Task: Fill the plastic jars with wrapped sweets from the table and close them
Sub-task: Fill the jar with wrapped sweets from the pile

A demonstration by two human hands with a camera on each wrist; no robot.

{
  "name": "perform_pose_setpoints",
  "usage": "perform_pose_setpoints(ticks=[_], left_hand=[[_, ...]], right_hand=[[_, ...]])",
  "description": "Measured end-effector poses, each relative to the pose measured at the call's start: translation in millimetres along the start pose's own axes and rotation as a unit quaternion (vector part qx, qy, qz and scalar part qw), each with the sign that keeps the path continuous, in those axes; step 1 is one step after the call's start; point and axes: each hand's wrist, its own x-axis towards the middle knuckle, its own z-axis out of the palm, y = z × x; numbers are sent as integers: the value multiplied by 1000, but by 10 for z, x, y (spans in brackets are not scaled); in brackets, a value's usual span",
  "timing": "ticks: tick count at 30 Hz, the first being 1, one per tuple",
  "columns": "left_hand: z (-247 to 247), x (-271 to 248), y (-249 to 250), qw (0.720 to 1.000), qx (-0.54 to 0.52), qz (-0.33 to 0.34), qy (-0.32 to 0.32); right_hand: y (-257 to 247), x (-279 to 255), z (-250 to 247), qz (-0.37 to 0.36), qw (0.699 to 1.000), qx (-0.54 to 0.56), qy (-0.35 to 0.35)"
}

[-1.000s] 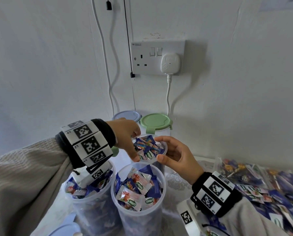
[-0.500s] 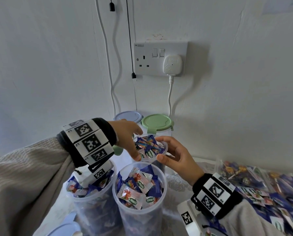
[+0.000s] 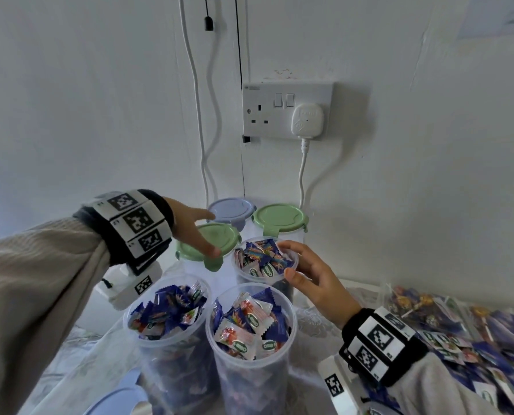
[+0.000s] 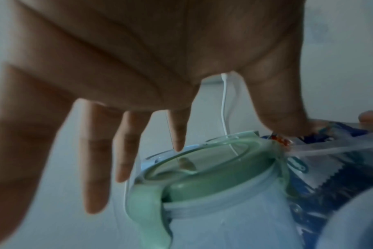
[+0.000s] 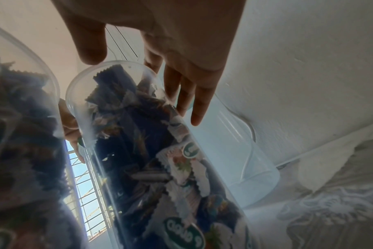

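Between both spread hands, right fingers (image 3: 291, 245) touch the open jar (image 3: 264, 275).

2 green lids (image 3: 216, 239), 1 lilac lid (image 3: 231, 208), blue-and-white wrapped sweets (image 3: 251, 322).

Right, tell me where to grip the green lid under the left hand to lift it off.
Grip the green lid by its rim from above, fingers either side of the front clip tab. The left hand hovers over it, and neighbouring jars probably crowd any sideways approach.
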Motion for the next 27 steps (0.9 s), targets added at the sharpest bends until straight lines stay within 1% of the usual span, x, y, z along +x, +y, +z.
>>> perform_pose_setpoints(ticks=[2, 5, 10, 13, 15, 18, 21, 24, 27], left_hand=[[38, 21, 4, 999, -22, 22, -24], [61, -10, 43, 1000, -7, 18, -10], [115, -52, 138, 999, 19, -13, 36], [125, -90, 163, 998, 2, -16, 63], [126, -154, 167, 995, -4, -22, 94], [111, -284, 156, 987, 0, -23, 159], [80, -497, 178, 966, -17, -17, 258], [31, -806, 280, 932, -49, 12, 358], [-27, -1170, 422, 882, -104, 61, 455]], right_hand=[[-7, -15, -1, 0, 1000, -8, 1], [-32, -33, -6, 2, 1000, -24, 2], [-68, -61, 10, 3, 1000, -27, 15], [-101, -75, 19, 2, 999, -36, 21], [-135, -86, 17, 1, 999, -43, 26], [-212, -100, 3, -5, 997, -70, 40], [-331, -103, -21, -31, 993, -96, 67], [-551, -105, -15, -75, 988, -106, 88], [-905, -118, 23, -119, 984, -88, 103]])
